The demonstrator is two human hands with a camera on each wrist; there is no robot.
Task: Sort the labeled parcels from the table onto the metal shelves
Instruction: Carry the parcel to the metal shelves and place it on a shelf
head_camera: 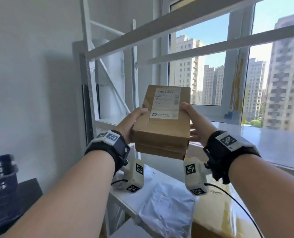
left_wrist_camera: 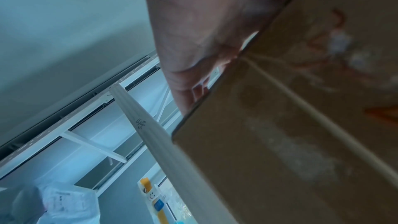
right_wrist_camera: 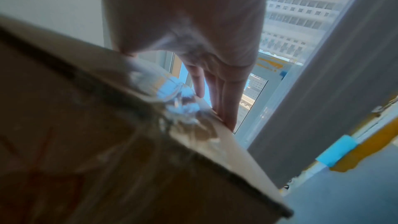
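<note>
A brown cardboard parcel [head_camera: 161,127] with a white shipping label [head_camera: 166,103] is held up in the air in front of the white metal shelf frame [head_camera: 91,79]. My left hand [head_camera: 130,122] grips its left side, thumb on the top face. On the opposite side my right hand [head_camera: 194,122] holds it the same way. In the left wrist view the box [left_wrist_camera: 290,134] fills the right half, with the left hand [left_wrist_camera: 198,48] against its edge. In the right wrist view the box [right_wrist_camera: 96,142] fills the lower left, the right hand [right_wrist_camera: 215,74] with straight fingers alongside it.
Below my arms a white plastic mailer [head_camera: 167,206] and a yellow-brown package [head_camera: 216,208] lie on the white table [head_camera: 118,198]. Stacked blue baskets [head_camera: 0,172] stand at the left. White shelf beams [head_camera: 177,23] cross overhead. A window [head_camera: 203,66] is behind.
</note>
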